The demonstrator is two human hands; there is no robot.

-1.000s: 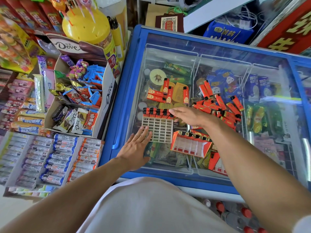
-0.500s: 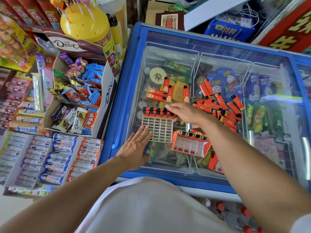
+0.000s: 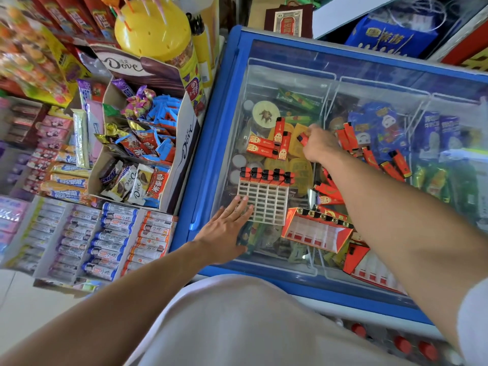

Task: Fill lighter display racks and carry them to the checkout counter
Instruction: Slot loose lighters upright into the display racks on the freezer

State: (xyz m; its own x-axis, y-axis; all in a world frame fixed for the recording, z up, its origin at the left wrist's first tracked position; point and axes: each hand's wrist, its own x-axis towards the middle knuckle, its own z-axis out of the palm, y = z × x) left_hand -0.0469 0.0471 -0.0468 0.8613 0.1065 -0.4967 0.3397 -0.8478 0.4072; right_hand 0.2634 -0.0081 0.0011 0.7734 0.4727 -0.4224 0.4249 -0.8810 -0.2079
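Observation:
A white grid lighter rack lies flat on the glass lid of a blue chest freezer. Its far row holds several red lighters. My left hand rests flat on the glass, fingertips touching the rack's near left corner. My right hand reaches beyond the rack and pinches one red lighter. A few loose red lighters lie left of that hand, and a scattered pile of lighters lies to its right.
Red cardboard display boxes sit on the glass at the near right. A Dove candy carton and trays of candy rolls stand left of the freezer. A yellow lollipop tub is behind the carton.
My right hand has left the rack's filled row and moved away from me to the loose lighters, taking hold of one. My left hand stays by the rack.

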